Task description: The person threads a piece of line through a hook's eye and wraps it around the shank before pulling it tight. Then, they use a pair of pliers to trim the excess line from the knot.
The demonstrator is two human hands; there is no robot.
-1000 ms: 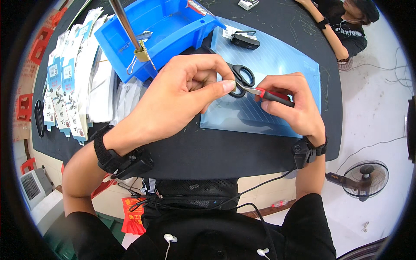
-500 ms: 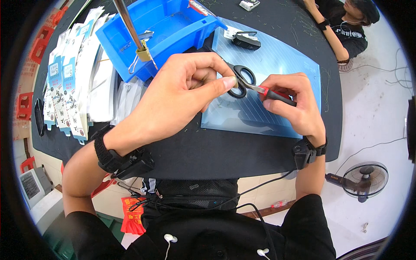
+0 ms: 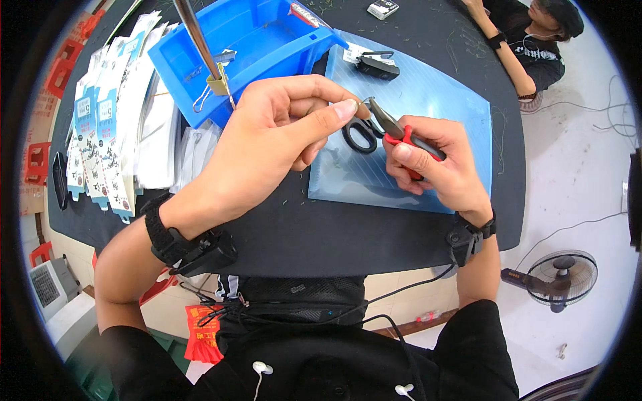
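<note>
My right hand [image 3: 436,160] is wrapped around pliers [image 3: 386,121] with red and black handles. Their metal jaws point up and left, toward the fingertips of my left hand [image 3: 277,127]. Thumb and forefinger of that hand are pinched together on something tiny and thin, too small to name, close to the jaw tips. Beneath the pliers, scissors [image 3: 360,148] with black finger loops lie on a translucent blue plastic sheet [image 3: 455,110]; their blades are mostly hidden by the hands.
A blue plastic bin [image 3: 251,47] stands beyond my left hand, a metal rod with a clip [image 3: 217,83] in front of it. Printed card packets [image 3: 110,113] are piled at left. A black clip-like object [image 3: 378,65] rests on the sheet. Another person [image 3: 535,50] sits far right.
The pliers have turned from pointing left to pointing up-left, their jaws nearer my left fingertips. My right hand has shifted slightly left, its thumb now lying along the handles.
</note>
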